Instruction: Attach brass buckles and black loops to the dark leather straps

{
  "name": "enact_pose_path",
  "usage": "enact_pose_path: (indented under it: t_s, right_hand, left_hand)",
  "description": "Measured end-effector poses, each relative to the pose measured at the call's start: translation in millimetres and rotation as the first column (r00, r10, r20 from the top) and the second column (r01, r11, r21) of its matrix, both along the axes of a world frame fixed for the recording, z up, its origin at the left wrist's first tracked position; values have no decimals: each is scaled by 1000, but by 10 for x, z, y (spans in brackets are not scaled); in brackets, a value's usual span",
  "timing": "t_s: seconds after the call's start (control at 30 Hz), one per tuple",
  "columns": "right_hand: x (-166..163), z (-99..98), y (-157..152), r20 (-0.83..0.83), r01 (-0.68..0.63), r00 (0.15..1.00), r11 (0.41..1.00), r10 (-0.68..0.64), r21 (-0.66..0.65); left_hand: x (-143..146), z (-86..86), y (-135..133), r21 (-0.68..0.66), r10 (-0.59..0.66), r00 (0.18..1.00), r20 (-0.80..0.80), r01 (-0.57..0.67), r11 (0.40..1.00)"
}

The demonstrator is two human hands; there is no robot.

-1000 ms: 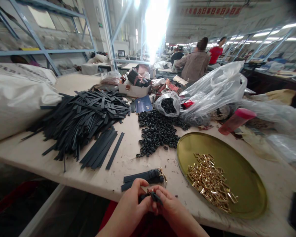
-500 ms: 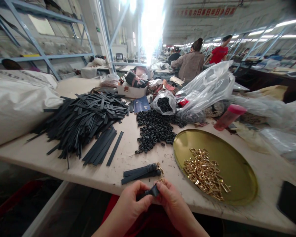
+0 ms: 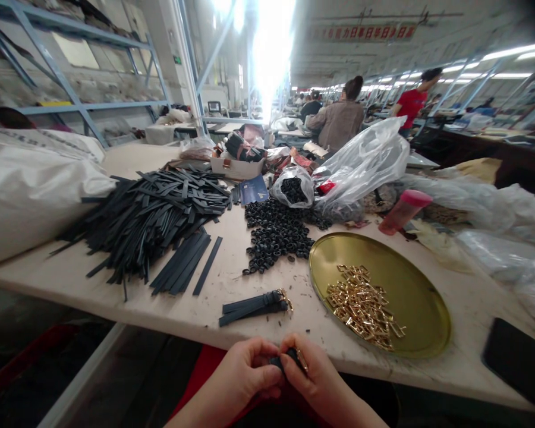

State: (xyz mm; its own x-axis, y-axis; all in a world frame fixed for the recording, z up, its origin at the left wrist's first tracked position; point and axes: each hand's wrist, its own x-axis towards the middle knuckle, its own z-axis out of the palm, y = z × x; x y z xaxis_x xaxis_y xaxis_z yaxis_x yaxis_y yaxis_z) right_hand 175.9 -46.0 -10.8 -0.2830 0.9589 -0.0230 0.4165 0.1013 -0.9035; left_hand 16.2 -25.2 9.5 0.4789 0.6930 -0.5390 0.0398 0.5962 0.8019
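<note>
At the table's front edge my left hand (image 3: 255, 370) and my right hand (image 3: 304, 362) are pressed close together. Both are closed on a dark strap (image 3: 276, 361), mostly covered by the fingers. A gold buckle (image 3: 301, 360) shows between the fingers of my right hand. Just beyond lie several finished-looking straps (image 3: 254, 307) with gold buckles at their right ends. A gold tray (image 3: 423, 309) to the right carries a heap of gold buckles (image 3: 361, 303). Small black loops (image 3: 276, 235) are spread over the table's middle.
A big pile of dark strips (image 3: 156, 214) covers the left, with a neater row of strips (image 3: 182, 261) before it. A pink-lidded jar (image 3: 403, 212), clear plastic bags (image 3: 365, 160) and a black phone-like slab (image 3: 517, 359) are to the right. Other people sit or stand farther back.
My hands have drawn closer together and slightly lower, and the strap has turned so the buckle now shows at my right hand. The view has shifted a little to the right.
</note>
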Motion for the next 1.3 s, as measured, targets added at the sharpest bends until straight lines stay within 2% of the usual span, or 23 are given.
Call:
enact_pose_path:
  t_s: [0.1, 0.3, 0.5, 0.63, 0.73, 0.83, 0.9, 0.97, 1.0, 1.07, 1.13, 1.2, 1.23, 1.3]
  right_hand:
    - [42, 33, -26, 86, -68, 994, 997, 66, 23]
    - [72, 44, -52, 102, -124, 987, 992, 121, 29]
    - [-12, -75, -42, -81, 7, 997, 999, -10, -38]
    - [-15, -82, 1, -82, -59, 995, 998, 56, -27]
    - [-8, -69, 17, -76, -109, 991, 994, 106, -29]
    - [-27, -76, 37, -165, -107, 981, 993, 97, -51]
    - [-40, -90, 97, -211, -23, 978, 998, 11, -55]
    - [-39, -114, 226, -157, 117, 981, 993, -117, -10]
    - [-34, -133, 317, -97, 185, 979, 982, -180, 41]
    - [-25, -196, 527, 17, 285, 956, 944, -292, 164]
    - [-30, -297, 729, 59, 346, 927, 907, -369, 240]
    - [-51, -425, 869, 53, 371, 917, 895, -395, 248]
    - [-65, -488, 908, 49, 373, 917, 894, -397, 248]
    - [-87, -592, 921, 63, 352, 923, 899, -380, 261]
  left_hand:
    - [-9, 28, -2, -23, -36, 999, -2, 36, 999]
    - [-17, 19, 1, 6, -102, 993, -54, 102, 995]
    - [-82, 66, 70, 40, -81, 997, 3, 80, 996]
    - [-99, 39, 132, 45, -110, 994, -26, 111, 993]
    - [-48, 8, 146, 36, -131, 991, 34, 130, 991]
    - [-1, 49, 199, 104, -211, 977, 38, 206, 973]
    - [-2, 99, 301, 226, -275, 957, -90, 289, 930]
    - [-31, 120, 461, 383, -248, 904, -348, 378, 843]
    - [-53, 108, 555, 457, -177, 851, -494, 427, 780]
    - [-101, 34, 738, 541, 17, 697, -717, 540, 645]
    - [-133, -87, 876, 528, 122, 557, -822, 663, 531]
    - [-122, -218, 939, 488, 128, 487, -864, 747, 452]
    - [-97, -273, 941, 474, 123, 471, -873, 766, 434]
    - [-15, -344, 906, 466, 133, 457, -879, 767, 442]
